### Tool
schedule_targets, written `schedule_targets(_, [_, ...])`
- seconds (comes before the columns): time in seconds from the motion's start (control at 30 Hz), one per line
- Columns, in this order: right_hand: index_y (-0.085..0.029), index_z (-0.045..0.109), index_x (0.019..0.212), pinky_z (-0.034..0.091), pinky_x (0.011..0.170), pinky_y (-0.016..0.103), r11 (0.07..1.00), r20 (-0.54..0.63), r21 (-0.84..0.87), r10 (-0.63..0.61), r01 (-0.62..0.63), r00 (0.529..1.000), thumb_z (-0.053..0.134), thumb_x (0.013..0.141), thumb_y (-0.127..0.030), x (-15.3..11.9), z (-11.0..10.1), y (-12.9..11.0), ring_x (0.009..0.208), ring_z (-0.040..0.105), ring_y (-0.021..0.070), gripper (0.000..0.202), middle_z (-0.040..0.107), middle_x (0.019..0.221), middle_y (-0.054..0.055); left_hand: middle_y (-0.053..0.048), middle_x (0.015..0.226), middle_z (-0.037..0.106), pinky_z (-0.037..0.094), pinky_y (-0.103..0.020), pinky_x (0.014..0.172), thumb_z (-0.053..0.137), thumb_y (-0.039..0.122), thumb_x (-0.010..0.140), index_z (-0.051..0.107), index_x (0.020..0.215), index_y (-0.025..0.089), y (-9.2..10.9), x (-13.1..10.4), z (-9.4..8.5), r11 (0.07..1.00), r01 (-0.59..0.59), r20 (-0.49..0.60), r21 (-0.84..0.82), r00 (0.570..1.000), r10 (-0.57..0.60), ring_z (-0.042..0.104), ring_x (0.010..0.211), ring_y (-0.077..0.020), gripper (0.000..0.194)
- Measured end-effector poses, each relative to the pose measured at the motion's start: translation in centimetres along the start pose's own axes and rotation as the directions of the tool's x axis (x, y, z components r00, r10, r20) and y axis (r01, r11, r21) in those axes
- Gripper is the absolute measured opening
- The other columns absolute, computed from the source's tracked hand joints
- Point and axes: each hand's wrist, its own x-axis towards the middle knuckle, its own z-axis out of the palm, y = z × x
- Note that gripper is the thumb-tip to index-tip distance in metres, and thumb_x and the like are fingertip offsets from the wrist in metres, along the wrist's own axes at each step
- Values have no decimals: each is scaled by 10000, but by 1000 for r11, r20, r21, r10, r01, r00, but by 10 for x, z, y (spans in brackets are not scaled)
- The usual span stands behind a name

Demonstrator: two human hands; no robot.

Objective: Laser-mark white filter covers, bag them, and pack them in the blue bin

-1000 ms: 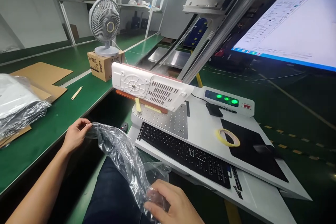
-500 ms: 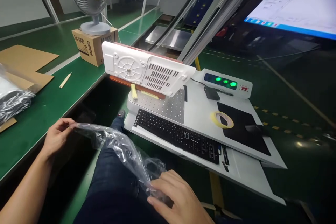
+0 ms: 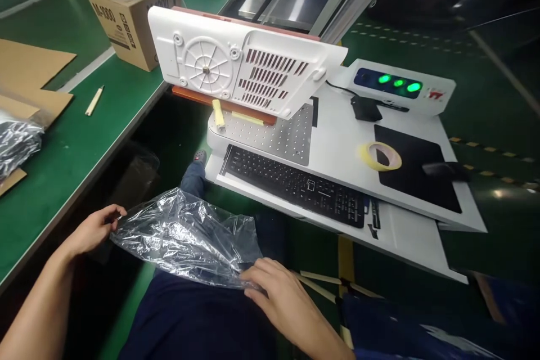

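Film (image 3: 185, 239), probably light, limp and slippery, is glinting. Left hand (image 3: 93, 230) and right hand (image 3: 284, 298) are pinching opposite ends, apparently the surest holds.

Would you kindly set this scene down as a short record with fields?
Left hand: pinching one end of the clear plastic bag
Right hand: holding the bag's opposite end
Bag: crinkled, spread between the hands
White panel: beyond the bag, vented
Keyboard: on the lower shelf
Tape roll: overlapping the black mat's left edge
Lights: three, green, lit
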Motion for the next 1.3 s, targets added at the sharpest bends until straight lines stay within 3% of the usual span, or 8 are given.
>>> schedule_targets(0.17, [-284, 739, 1003, 532, 892, 398, 999, -86, 29, -13, 16, 996, 622, 1027, -193, -5, -4, 3, 1046, 671, 251, 150, 735, 1052, 25, -35, 913, 751, 553, -336, 801, 635, 352, 739, 741, 1097, 257, -13, 4, 1, 995, -67, -10, 71, 998, 68, 696, 852, -260, 384])
schedule_targets(0.33, [-272, 694, 877, 538, 900, 448, 998, -259, 5, 57, -57, 964, 529, 1004, -226, -8, -8, 36, 1030, 673, 282, 213, 747, 1019, 61, -101, 1109, 802, 578, -384, 857, 666, 704, 869, 783, 1085, 260, -1, -4, -6, 991, -64, -20, 119, 998, 67, 738, 949, -325, 508])
schedule_targets(0.47, [-262, 748, 1002, 538, 1044, 563, 969, -578, -1, 202, -248, 791, 548, 938, -330, -6, -7, 76, 1221, 656, 349, 222, 728, 1292, 120, -77, 989, 784, 544, -328, 745, 708, 642, 939, 797, 1011, 269, 49, -32, 9, 981, -189, 67, -39, 979, 191, 701, 862, -276, 390])
schedule_targets(0.57, [-266, 734, 1270, 563, 1044, 574, 936, -610, 171, 346, -308, 712, 603, 935, -465, -5, -5, 73, 1214, 679, 349, 411, 629, 1498, 137, -54, 861, 736, 510, -315, 748, 764, 527, 956, 775, 861, 250, 99, -52, 54, 929, -319, 160, -188, 923, 349, 660, 805, -229, 294])
schedule_targets(0.73, [-246, 612, 1428, 591, 1013, 466, 746, -169, 659, 269, -94, 948, 718, 974, -644, -5, 16, 5, 1116, 728, 292, 614, 735, 1263, 132, 23, 728, 595, 386, -284, 633, 848, 460, 897, 703, 876, 222, 166, -61, 172, 833, -393, 266, -389, 818, 510, 531, 664, -142, 279])
schedule_targets(0.87, [-271, 578, 1435, 563, 1021, 418, 516, -137, 855, 146, 43, 980, 826, 933, -600, -4, 32, -23, 1150, 706, 275, 650, 723, 1270, 92, 8, 820, 633, 453, -304, 712, 780, 352, 937, 699, 1065, 250, 185, -62, 222, 774, -409, 288, -483, 760, 582, 588, 746, -163, 182])
schedule_targets(1.1, [-219, 686, 970, 499, 765, 306, 389, -301, 910, 382, 143, 874, 797, 946, -609, -7, 31, -8, 793, 581, 169, 406, 646, 863, 16, -138, 1462, 635, 456, -506, 1137, 894, 477, 882, 485, 1547, 315, 148, -40, 203, 648, -745, 268, -158, 599, 754, 587, 1311, -344, 796])
schedule_targets(1.3, [-257, 651, 1015, 432, 581, 295, 341, -282, 933, 503, 112, 817, 735, 907, -762, -9, 12, 5, 628, 497, 162, 523, 557, 740, -23, -82, 1091, 792, 492, -453, 961, 496, 171, 1038, 709, 1208, 262, 129, -7, 185, 768, -623, 262, 149, 773, 577, 719, 1048, -298, 288])
